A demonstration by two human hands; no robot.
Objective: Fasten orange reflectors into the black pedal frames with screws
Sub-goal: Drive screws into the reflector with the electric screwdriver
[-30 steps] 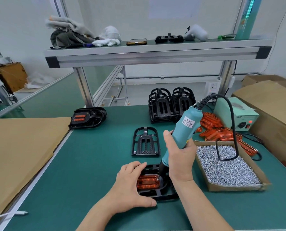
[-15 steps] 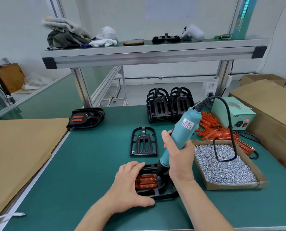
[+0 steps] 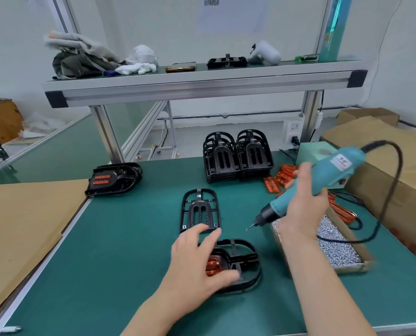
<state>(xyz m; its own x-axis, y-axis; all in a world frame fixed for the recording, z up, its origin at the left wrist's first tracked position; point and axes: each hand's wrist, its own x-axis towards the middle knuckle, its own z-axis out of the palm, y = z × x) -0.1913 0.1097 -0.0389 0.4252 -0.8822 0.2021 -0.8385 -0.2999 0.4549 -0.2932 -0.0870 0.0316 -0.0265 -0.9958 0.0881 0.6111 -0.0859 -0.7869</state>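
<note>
Right hand (image 3: 302, 204) gripping screwdriver (image 3: 323, 180), left hand (image 3: 197, 265) spread flat on pedal frame (image 3: 245, 260)

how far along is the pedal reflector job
Done: a small stack of finished pedals with reflectors sits far left. In hand: the left hand steadies a pedal frame holding an orange reflector; the right hand holds the electric screwdriver lifted off it. Left: one bare frame and two stacks of frames.

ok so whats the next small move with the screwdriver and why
Probably dip the screwdriver tip into the box of screws to pick one up. The right hand holds it lifted off the pedal frame, tip bare, while the left hand steadies the frame.
</note>
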